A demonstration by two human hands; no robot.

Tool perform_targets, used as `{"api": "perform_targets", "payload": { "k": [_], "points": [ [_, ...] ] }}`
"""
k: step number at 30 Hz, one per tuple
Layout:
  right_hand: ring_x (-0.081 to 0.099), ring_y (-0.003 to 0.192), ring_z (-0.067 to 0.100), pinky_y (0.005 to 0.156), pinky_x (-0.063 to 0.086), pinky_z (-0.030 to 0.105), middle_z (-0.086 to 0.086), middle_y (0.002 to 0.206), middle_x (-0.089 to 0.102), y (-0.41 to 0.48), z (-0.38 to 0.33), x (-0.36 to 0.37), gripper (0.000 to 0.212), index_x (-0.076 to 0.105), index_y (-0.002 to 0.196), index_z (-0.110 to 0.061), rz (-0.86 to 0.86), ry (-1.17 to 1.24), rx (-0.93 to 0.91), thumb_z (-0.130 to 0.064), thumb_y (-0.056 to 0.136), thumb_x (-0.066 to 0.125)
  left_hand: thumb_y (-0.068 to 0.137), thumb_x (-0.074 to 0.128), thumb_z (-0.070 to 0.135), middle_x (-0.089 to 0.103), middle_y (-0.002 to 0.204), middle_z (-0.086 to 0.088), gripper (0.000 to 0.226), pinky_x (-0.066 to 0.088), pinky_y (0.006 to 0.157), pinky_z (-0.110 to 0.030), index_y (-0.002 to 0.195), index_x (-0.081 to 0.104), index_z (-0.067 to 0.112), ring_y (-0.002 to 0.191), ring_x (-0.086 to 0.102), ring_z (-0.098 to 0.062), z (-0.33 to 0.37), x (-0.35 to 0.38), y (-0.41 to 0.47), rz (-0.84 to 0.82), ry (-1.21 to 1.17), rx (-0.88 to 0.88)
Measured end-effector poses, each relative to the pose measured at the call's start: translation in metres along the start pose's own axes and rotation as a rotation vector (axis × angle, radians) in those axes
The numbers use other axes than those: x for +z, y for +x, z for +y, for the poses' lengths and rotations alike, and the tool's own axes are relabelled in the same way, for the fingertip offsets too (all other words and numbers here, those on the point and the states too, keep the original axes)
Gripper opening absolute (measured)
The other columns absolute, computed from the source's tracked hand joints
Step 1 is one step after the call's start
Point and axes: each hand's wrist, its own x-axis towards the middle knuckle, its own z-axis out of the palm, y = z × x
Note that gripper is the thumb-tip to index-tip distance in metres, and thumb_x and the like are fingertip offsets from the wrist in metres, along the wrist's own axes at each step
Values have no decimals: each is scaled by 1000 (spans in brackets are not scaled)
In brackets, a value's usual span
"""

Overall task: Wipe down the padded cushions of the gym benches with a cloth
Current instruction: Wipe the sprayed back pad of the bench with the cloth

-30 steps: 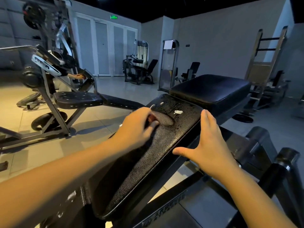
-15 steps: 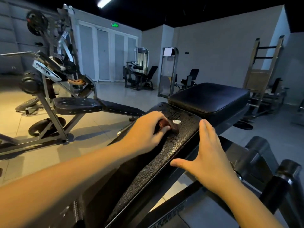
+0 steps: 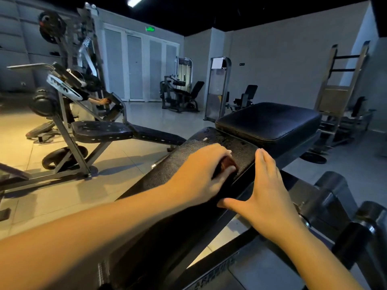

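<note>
Tiled floor (image 3: 52, 206) lies open to the left, as far as the neighbouring bench (image 3: 100, 130). Near the right edge of the long sloping cushion (image 3: 188, 155), just short of the square seat cushion (image 3: 270, 122), the left hand (image 3: 201, 174) curls round a reddish-brown cloth (image 3: 227, 164), pressing it down. The right hand (image 3: 266, 193) lies flat against that edge, fingers straight together, thumb spread.

Cloth (image 3: 225, 164) on cushion (image 3: 194, 160), under left hand (image 3: 201, 176)
</note>
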Motion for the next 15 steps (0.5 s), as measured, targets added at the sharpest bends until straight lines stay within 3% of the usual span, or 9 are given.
{"api": "perform_targets", "payload": {
  "k": [4, 6, 8, 13, 15],
  "points": [
    [-5, 156, 12, 125, 11, 34, -14, 168, -14, -2, -1, 1, 145, -16, 160, -24, -7, 10, -3, -74, 61, 77, 98, 65, 30, 63, 97, -7, 19, 36, 74, -32, 98, 60, 12, 96, 60, -31, -89, -9, 27, 74, 163, -491],
    [-5, 155, 12, 124, 10, 33, -15, 167, -15, -2, 0, 1, 145, -17, 160, -24, -6, 17, -4, -74, 61, 77, 98, 65, 31, 64, 96, -7, 21, 37, 72, -34, 95, 59, 11, 96, 61, -33, -98, -10, 35, 83, 193, -575],
    [-5, 155, 11, 125, 11, 34, -17, 166, -16, -1, 0, 0, 145, -17, 160, -25, -2, 17, -5, -74, 61, 77, 96, 67, 31, 65, 97, -6, 20, 43, 75, -37, 98, 62, 12, 95, 61, -28, -65, -4, 35, 88, 147, -489],
    [-5, 155, 11, 126, 15, 38, -17, 167, -14, 0, -1, 0, 146, -15, 160, -25, -9, 22, 1, -70, 61, 82, 95, 67, 26, 62, 98, 1, 14, 41, 78, -27, 103, 63, 15, 90, 55, -15, 24, 6, 7, 21, -30, -2],
    [-5, 155, 12, 126, 14, 37, -16, 167, -14, -1, -1, 0, 146, -14, 160, -24, -4, 19, 1, -71, 61, 81, 96, 66, 28, 62, 100, -1, 17, 44, 80, -30, 105, 63, 14, 93, 57, -18, -1, 7, 7, 65, -2, -80]
  ]
}}
